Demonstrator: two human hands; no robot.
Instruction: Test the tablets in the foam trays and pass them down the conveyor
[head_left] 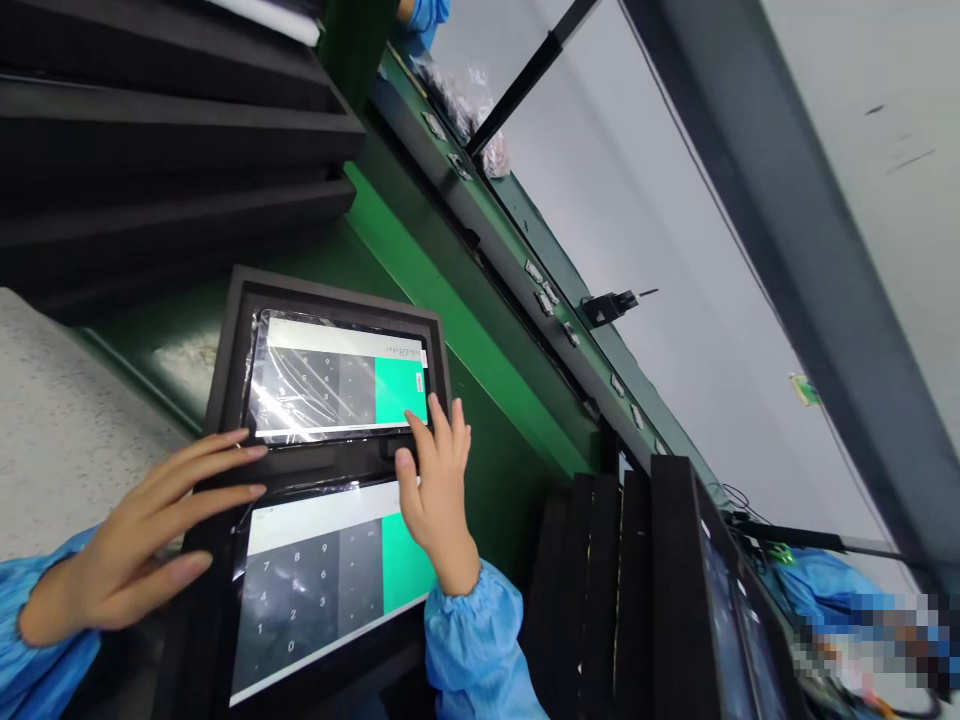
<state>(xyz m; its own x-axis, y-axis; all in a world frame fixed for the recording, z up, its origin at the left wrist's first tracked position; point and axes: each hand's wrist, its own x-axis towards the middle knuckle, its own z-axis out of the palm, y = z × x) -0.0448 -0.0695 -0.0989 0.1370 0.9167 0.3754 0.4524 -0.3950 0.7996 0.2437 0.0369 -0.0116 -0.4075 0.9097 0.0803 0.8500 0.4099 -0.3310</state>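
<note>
Tablet, rectangular, with black bezel and grey-and-green calculator screen (pixel 337 385), is seated in the upper recess of a black foam tray (pixel 231 350), its long axis laid left to right, mostly beyond the fingertips. Its lower right corner is overlapped by the nearer, right hand (pixel 439 490); its lower left corner is flanked by the left hand (pixel 124 545). Both hands' fingers are spread, nothing gripped; fingertip contact cannot be confirmed.

Off the right edge of my black tray (pixel 234 350) I have room to pass my right hand (pixel 441 490) over the green table (pixel 514 445), up to the stacked dark trays (pixel 592 590). The foam stack (pixel 172 140) blocks me beyond the far left corner; my left hand (pixel 131 545) crosses the left edge.
</note>
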